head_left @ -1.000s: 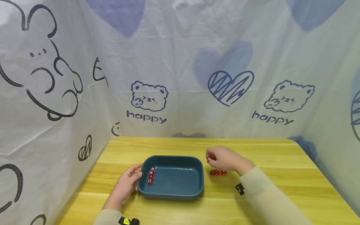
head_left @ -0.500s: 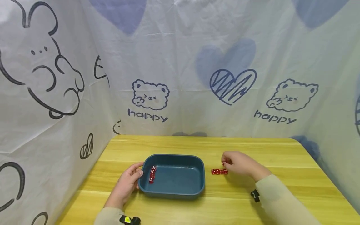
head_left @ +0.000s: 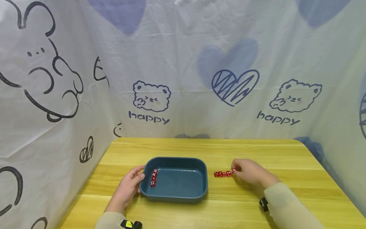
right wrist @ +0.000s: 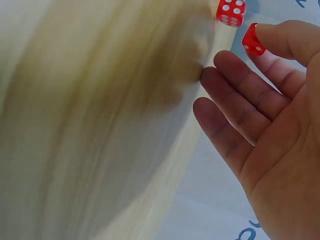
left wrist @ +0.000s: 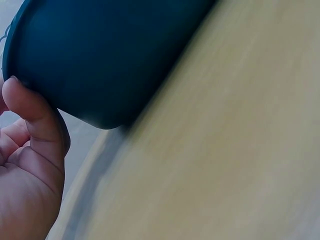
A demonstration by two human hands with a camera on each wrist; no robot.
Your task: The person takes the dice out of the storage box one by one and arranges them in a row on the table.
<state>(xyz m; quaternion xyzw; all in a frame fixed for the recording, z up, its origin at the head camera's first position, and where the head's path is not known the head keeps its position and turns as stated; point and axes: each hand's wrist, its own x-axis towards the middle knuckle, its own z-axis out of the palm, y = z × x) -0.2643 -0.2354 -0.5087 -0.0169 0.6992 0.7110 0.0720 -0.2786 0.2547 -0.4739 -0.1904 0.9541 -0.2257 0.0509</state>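
Blue tray (head_left: 183, 183) sits upright on the wood-grain tabletop (head_left: 171, 148), long sides running left to right. Behind the tray, a strip of wood reaches the far table edge, which meets white printed cloth (head_left: 183, 63). Left of the tray, beyond the hand, the table edge slants away; right of the tray the boards run much wider. A narrow band of wood separates the tray's right wall from the table row of red dice (head_left: 220, 174). Inside the tray, a short line of red dice (head_left: 153, 183) lies close along the left wall; smooth floor spans from there to the right wall.

Left hand (head_left: 130, 183): at the tray's left end, thumb on the rim, fingers bent round the outside of the wall, gripping it. Some fingertips hidden by thumb and tray.

Right hand (head_left: 248, 170): right of the tray, at the end of the table row farthest from it. Thumb and index finger clamped on a single red die (right wrist: 254, 41); remaining three fingers reach out loosely, a little apart, slightly bent. Held die just beside the row's end die, small gap in the right wrist view. Cannot tell whether the held die touches the wood.
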